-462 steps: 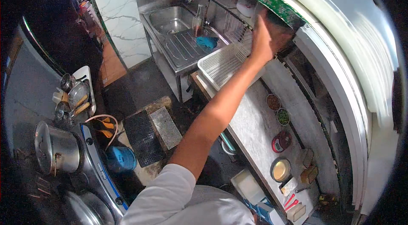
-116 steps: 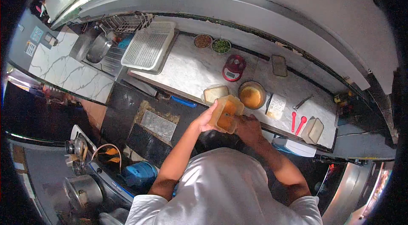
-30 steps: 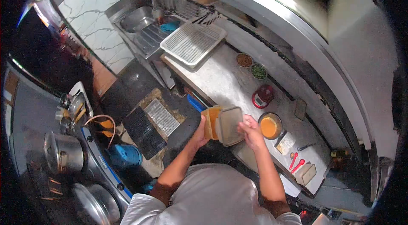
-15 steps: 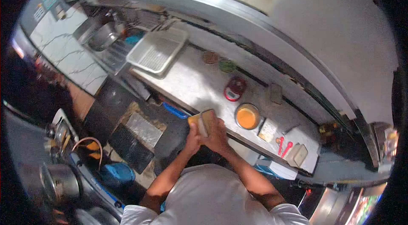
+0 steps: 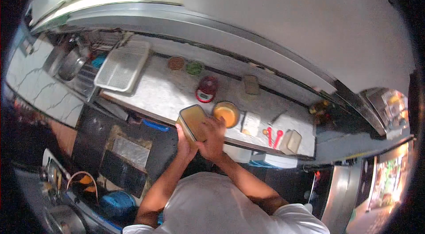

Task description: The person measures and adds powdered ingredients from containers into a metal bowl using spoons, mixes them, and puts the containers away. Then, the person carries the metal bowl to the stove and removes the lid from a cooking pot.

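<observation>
A rectangular tub with a dark rim and a tan-yellow face sits tilted between my hands, over the counter's front edge. My left hand is wrapped round its left and lower side. My right hand grips the lower right side, its fingers reaching over the top face. Whether that face is a lid or the inside, I cannot tell. Just right of it stands a round bowl of orange liquid. Behind the tub is a red kitchen scale. A white patterned block or packet lies right of the bowl.
A white perforated crate stands at the counter's left, near a metal sink. Small dishes of brown and green stuff sit at the back. To the right lie pink spoons and a rectangular container; another container stands behind.
The view has swung, so the counter appears shifted left. The tub has been tipped so its broad face shows more, and my right hand has slid across it toward the bowl side.
</observation>
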Demonstrator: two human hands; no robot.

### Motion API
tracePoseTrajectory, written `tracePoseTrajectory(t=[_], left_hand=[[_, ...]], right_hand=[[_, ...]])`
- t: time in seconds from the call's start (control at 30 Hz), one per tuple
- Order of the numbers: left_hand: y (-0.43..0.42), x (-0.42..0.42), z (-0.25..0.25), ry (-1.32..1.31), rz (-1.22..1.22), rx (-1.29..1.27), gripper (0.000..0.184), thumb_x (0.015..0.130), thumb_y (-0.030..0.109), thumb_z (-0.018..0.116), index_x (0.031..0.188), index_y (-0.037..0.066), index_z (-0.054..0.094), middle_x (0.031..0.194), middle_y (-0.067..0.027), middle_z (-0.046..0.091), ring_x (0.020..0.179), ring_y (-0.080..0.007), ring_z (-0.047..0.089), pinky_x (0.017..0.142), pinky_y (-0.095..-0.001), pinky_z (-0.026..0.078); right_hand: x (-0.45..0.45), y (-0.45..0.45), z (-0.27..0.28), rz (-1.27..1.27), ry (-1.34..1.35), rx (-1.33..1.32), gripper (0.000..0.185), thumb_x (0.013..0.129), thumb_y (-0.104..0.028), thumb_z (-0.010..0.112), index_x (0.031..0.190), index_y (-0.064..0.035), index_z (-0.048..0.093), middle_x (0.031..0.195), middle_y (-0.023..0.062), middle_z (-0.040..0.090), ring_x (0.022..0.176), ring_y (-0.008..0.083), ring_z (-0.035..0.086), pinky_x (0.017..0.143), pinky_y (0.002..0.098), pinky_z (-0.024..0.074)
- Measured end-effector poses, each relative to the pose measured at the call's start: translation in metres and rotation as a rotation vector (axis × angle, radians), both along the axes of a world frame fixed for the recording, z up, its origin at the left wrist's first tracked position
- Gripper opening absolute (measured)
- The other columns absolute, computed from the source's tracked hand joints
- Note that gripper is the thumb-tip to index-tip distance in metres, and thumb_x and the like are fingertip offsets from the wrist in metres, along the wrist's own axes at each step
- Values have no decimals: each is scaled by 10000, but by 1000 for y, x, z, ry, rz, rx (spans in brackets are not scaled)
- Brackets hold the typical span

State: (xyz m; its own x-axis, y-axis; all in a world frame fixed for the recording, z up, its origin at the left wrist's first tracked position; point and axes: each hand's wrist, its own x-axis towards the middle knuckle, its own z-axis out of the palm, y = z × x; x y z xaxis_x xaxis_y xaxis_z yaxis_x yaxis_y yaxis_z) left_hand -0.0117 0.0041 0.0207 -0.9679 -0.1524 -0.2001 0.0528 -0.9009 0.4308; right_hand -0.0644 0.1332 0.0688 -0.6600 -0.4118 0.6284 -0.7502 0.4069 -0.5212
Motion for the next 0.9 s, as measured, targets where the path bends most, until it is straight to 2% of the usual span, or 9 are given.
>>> tracePoseTrajectory(t=[0.07, 0.2, 0.23, 0.33, 0.4, 0.5, 0.67, 0.77, 0.9], left_hand=[[21, -18, -5, -24, 50, -40, 873, 1108, 763, 221, 1671, 115, 382, 1623, -142, 529, 1494, -335, 517, 1242, -514, 430], [38, -48, 24, 90, -54, -58, 845, 1124, 732, 249, 1678, 104, 357, 1630, -155, 516, 1502, -329, 512, 1252, -515, 419], [47, -54, 23, 77, -83, -79, 846, 1121, 732, 268, 1682, 103, 347, 1633, -161, 509, 1504, -329, 511, 1252, -510, 421], [78, -68, 2, 88, -242, -177, 857, 1106, 732, 354, 1699, 114, 315, 1644, -134, 495, 1489, -301, 515, 1207, -465, 485], [109, -76, -8, 81, -507, -465, 830, 1133, 631, 476, 1726, 103, 231, 1625, -171, 497, 1503, -325, 509, 1202, -509, 480], [150, -84, -20, -100, -700, -484, 884, 1095, 659, 546, 1737, 143, 224, 1646, -113, 452, 1415, -286, 578, 1118, -524, 552], [159, -85, -12, -134, -747, -369, 829, 1097, 571, 600, 1730, 153, 266, 1567, -156, 561, 1354, -290, 630, 1068, -500, 581], [135, -79, -1, -31, -833, -724, 759, 1089, 579, 617, 1653, 107, 431, 1531, -130, 622, 1321, -285, 657, 1080, -464, 557], [76, -57, -15, -71, -802, -836, 732, 1088, 577, 626, 1623, 101, 477, 1513, -117, 637, 1321, -258, 652, 1099, -450, 537]], right_hand=[[-20, 12, -26, -43, 288, 13, 677, 927, -486, 694, 1418, -26, 610, 1453, 237, 566, 1405, 487, 489, 1229, 689, 268], [-28, 39, 25, -115, 61, 33, 888, 897, -638, 764, 1509, -35, 539, 1515, 268, 491, 1441, 499, 448, 1241, 684, 266], [-22, 53, 35, -114, 25, 97, 942, 844, -530, 877, 1546, -24, 504, 1552, 274, 463, 1455, 477, 462, 1256, 619, 306], [-22, 110, 13, -183, -266, -114, 967, 790, -387, 960, 1554, -20, 494, 1577, 266, 460, 1462, 443, 487, 1255, 537, 364], [-19, 159, 15, -317, -381, -101, 1020, 728, -296, 1005, 1580, -62, 494, 1552, 254, 495, 1472, 454, 457, 1259, 511, 368], [-11, 213, 23, -420, -345, 19, 953, 735, -278, 989, 1550, -76, 540, 1539, 247, 501, 1460, 447, 466, 1242, 532, 383], [-21, 253, -6, -629, -251, 53, 882, 776, -271, 958, 1539, -78, 559, 1556, 260, 476, 1466, 454, 457, 1241, 549, 367], [-51, 294, -30, -763, -113, 48, 893, 802, -352, 948, 1551, -73, 549, 1580, 298, 453, 1486, 475, 419, 1244, 573, 347], [-80, 387, -37, -1178, -4, 147, 914, 804, -387, 937, 1567, -95, 527, 1582, 307, 439, 1463, 514, 414, 1210, 622, 361]])
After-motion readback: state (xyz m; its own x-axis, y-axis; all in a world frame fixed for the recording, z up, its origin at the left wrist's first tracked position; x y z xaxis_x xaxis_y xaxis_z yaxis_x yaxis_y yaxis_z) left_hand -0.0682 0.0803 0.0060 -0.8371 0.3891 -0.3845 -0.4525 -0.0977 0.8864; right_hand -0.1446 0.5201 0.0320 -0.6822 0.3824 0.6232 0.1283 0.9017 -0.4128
